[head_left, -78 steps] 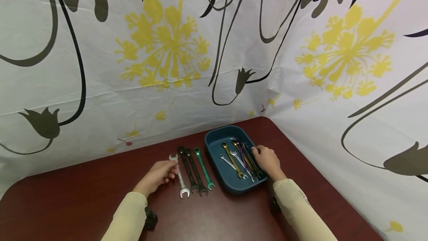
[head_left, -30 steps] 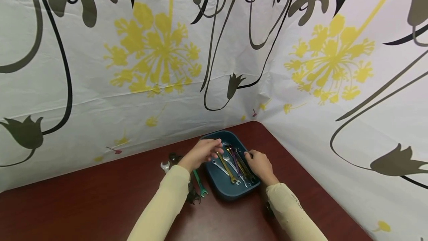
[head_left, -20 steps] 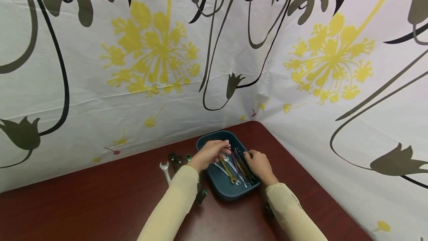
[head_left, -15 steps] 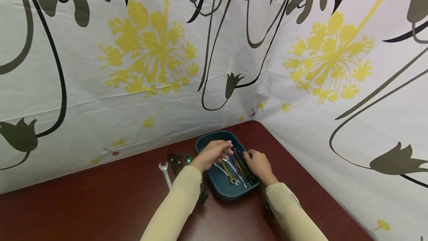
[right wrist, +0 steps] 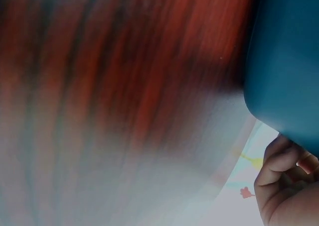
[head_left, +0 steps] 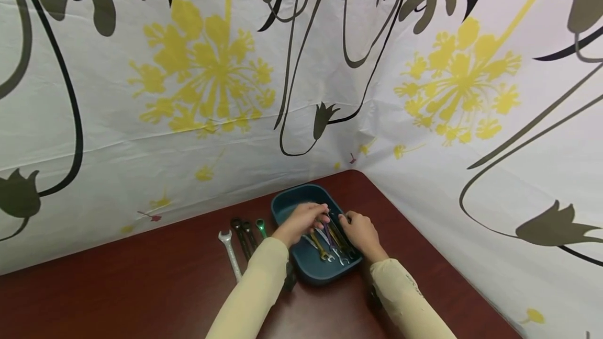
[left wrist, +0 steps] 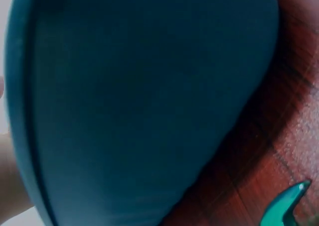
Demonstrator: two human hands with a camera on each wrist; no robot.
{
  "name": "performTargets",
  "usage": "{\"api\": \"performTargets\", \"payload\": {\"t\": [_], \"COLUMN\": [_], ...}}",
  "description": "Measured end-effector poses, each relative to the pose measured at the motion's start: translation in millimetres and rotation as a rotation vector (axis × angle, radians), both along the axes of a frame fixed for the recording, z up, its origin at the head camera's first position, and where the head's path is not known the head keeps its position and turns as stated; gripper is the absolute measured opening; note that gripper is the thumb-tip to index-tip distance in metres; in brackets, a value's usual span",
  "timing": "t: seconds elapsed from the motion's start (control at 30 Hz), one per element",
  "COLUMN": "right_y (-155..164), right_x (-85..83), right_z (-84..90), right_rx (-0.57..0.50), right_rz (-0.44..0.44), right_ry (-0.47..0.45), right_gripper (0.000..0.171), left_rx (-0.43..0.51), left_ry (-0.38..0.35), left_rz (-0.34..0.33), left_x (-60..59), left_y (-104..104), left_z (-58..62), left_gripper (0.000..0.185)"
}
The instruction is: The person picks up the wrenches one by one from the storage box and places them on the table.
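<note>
A dark blue tray sits near the table's far right corner and holds several wrenches in gold, silver, purple and black. My left hand reaches into the tray from the left, its fingertips bent down onto the wrench heads. Whether it pinches one is hidden. My right hand grips the tray's right rim with curled fingers. In the right wrist view those fingers curl beside the tray's outer wall. The left wrist view is filled by the tray's wall.
Left of the tray, a silver wrench, black wrenches and a green wrench lie side by side on the dark red table. My left sleeve covers their near ends. A flower-printed sheet closes off the back and right.
My left hand left the silver wrench on the table and crossed right into the tray, then reached further in among the wrenches. The right hand stayed on the tray's rim.
</note>
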State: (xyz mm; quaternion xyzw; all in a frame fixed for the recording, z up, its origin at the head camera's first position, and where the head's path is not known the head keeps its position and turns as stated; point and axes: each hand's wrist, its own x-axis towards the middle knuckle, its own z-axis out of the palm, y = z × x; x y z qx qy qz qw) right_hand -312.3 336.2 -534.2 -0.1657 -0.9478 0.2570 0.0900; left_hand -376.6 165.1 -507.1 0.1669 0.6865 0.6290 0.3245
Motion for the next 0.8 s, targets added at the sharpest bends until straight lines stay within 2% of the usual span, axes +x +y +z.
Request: {"api": "performTargets", "payload": {"t": [0.37, 0.8], "right_y": [-4.4, -0.6], "right_x": [1.4, 0.8], "right_z": [-4.0, -0.6], "right_rx": [0.016, -0.012], "right_rz": [-0.004, -0.021], "right_ry": [-0.008, 0.010], "right_gripper": [0.035, 0.034], "left_rx": [-0.035, -0.119], "left_ry": [-0.004, 0.068], "left_rz": [0.044, 0.050], "left_x": [1.7, -0.9], "left_y": [1.8, 7.8], "left_z": [-19.8, -21.3], "left_gripper": [0.038, 0.042]}}
